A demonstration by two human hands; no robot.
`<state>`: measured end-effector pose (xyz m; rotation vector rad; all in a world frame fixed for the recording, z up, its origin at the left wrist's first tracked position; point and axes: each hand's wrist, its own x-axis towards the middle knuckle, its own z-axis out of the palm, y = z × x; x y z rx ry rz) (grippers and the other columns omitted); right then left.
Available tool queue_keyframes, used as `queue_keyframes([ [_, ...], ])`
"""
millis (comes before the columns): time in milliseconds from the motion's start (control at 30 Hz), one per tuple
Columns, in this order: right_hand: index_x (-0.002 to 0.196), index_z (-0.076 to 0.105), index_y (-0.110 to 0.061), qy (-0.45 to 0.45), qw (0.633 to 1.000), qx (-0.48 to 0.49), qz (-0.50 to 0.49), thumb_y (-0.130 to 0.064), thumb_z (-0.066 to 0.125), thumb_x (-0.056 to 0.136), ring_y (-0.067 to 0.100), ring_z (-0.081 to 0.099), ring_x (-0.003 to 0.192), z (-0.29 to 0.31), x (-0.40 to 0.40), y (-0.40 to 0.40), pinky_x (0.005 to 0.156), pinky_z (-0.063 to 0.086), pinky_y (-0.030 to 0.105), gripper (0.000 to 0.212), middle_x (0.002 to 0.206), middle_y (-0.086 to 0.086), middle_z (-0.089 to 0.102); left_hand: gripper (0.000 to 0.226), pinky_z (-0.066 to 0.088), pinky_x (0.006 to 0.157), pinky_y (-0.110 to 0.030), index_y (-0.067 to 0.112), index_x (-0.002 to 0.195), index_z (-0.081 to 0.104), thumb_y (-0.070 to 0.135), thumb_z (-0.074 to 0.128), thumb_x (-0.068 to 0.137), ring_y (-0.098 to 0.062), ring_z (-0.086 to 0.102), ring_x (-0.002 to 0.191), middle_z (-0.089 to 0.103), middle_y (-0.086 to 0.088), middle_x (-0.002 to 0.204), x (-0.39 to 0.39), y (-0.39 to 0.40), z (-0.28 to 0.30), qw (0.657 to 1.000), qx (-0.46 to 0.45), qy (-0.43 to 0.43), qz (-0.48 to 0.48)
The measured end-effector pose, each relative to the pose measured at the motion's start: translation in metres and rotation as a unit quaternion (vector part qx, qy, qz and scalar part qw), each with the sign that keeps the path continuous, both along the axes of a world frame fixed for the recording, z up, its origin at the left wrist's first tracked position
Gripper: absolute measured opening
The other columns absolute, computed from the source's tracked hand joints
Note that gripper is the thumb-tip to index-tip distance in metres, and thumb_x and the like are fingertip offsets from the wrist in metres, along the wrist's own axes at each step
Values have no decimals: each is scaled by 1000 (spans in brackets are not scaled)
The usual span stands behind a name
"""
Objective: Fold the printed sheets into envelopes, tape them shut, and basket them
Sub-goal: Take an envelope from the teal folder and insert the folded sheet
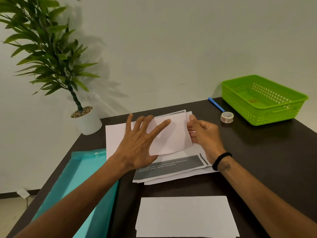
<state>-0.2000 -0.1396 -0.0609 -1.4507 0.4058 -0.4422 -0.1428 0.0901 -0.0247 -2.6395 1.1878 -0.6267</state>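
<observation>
A folded white sheet (176,136) lies on top of a stack of printed sheets (169,169) on the dark table (257,160). My left hand (137,143) lies flat on it with fingers spread, pressing its left part down. At the sheet's right edge my right hand (202,133) pinches the paper, thumb on top and fingers under it. A green basket (267,115) stands at the back right with nothing visible inside. In front of the basket's left end sits a roll of tape (227,117).
A blue pen (216,104) lies behind the tape. A folded white paper (186,216) rests at the table's near edge. A teal plastic folder (75,182) overhangs the left side. A potted plant (85,121) stands at the back left corner.
</observation>
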Motion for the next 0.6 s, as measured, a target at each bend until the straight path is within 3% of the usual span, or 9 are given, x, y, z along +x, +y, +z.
queue_keyframes([
  [133,107,76,-20,36,995,48,80,-58,73,85,24,73,105,4,-3,-4,95,60,45,44,107,1,78,117,7,120,-71,49,160,-6,69,69,73,-39,30,149,27,-12,161,1,0,3,1000,9,-5,-3],
  [267,120,73,-11,7,977,60,203,-35,75,90,25,74,110,9,-10,-11,103,56,51,39,116,3,78,116,3,121,-70,51,157,-15,72,65,76,-39,23,152,21,-12,165,1,-1,5,1000,15,0,-5],
  [367,128,70,-13,-4,961,71,266,-23,76,90,24,72,115,12,-12,-14,106,54,49,39,122,5,76,117,6,121,-70,49,160,-8,72,68,75,-40,27,149,24,-13,163,2,-2,6,1000,15,-13,-21],
  [533,126,67,-29,11,963,17,270,-30,78,82,23,72,113,9,-11,-9,102,56,54,46,120,-1,77,112,6,121,-71,43,163,4,83,61,75,-39,24,152,20,-12,166,5,-2,-1,998,19,-27,-59],
  [600,129,66,-25,0,957,67,283,-19,73,90,25,71,116,10,-11,-9,101,56,51,40,123,3,76,117,2,121,-71,41,164,2,92,54,73,-38,13,156,11,-11,170,8,2,-2,998,13,-15,-63],
])
